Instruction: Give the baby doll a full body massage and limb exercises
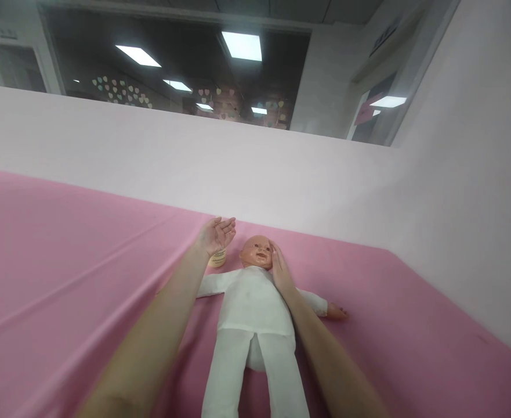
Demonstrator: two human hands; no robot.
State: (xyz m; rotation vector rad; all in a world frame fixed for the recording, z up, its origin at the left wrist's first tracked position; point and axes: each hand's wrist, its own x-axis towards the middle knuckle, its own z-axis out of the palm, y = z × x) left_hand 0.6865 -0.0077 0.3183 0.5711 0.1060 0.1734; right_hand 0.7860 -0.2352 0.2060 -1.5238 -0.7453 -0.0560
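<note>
A baby doll (pixel 255 299) with a bald plastic head and a white cloth body lies on its back, feet toward me. My right hand (pixel 281 268) rests against the side of the doll's head at the right, its fingers stretched out along the cheek. To the left of the head, my left hand (pixel 219 235) is raised, palm turned up and fingers extended, holding nothing. Behind and below that hand stands a cream-coloured container (pixel 217 259) with printing on it, partly hidden. The doll's left-side hand is covered by my forearm.
A pink sheet (pixel 85 249) with some creases covers the surface under the doll. White walls (pixel 159 157) rise behind it and on the right. Above the back wall is a wide window (pixel 185 64) with ceiling lights and heart-shaped paper notes showing in the glass.
</note>
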